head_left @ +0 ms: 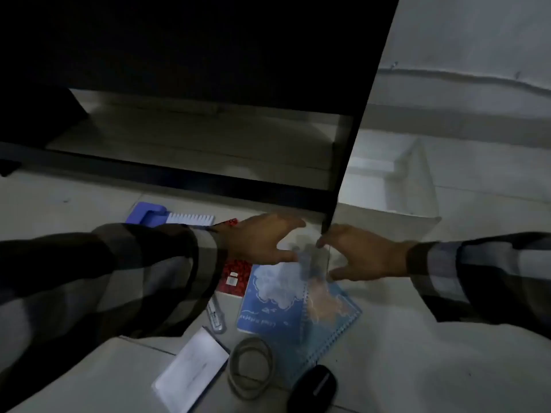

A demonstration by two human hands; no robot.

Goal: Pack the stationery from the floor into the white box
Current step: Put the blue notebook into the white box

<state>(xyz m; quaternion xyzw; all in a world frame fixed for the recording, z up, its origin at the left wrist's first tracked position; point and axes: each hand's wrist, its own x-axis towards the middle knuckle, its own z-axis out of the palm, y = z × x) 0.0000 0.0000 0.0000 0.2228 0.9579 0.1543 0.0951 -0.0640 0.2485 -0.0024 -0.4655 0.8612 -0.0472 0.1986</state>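
Note:
Stationery lies on the pale floor: a blue spiral notebook (pixel 286 311), a red patterned notebook (pixel 235 278) partly under my left sleeve, a white notepad (pixel 193 368), a small metal cutter (pixel 216 318) and a purple-blue item with a white toothed edge (pixel 170 217). A small clear plastic item (pixel 313 259), blurred, hangs above the blue notebook. My right hand (pixel 363 254) pinches its right edge between finger and thumb. The fingers of my left hand (pixel 262 238) are spread, with the thumb at the item's left side. The white box (pixel 417 186) stands open at the right, behind the desk leg.
A black desk fills the upper frame, its leg (pixel 343 174) dropping between my hands and the box, and a low crossbar (pixel 179 177) runs along the floor. Near me lie a coiled grey cable (pixel 250 365) and a black mouse (pixel 313 389).

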